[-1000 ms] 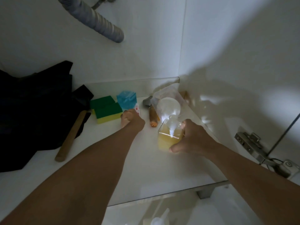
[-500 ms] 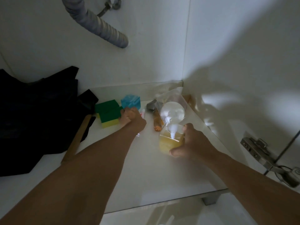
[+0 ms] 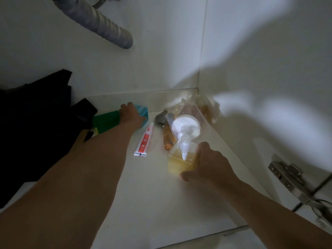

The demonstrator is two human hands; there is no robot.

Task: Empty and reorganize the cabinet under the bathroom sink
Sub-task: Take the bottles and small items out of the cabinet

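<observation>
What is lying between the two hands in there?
In the head view, a red-and-white tube and an orange item lie between the left hand and right hand.

left hand (image 3: 132, 114) off toothpaste tube (image 3: 144, 141), now on blue box (image 3: 142, 112)

bottle (image 3: 181, 159): clear glossy plastic | hose (image 3: 100, 20): ribbed plastic | hinge (image 3: 287, 178): shiny metal

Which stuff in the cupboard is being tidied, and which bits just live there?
Being tidied:
soap bottle, held by right hand
blue box, under left hand
toothpaste tube
green sponge
black cloth

Just there:
grey drain hose
door hinge
</observation>
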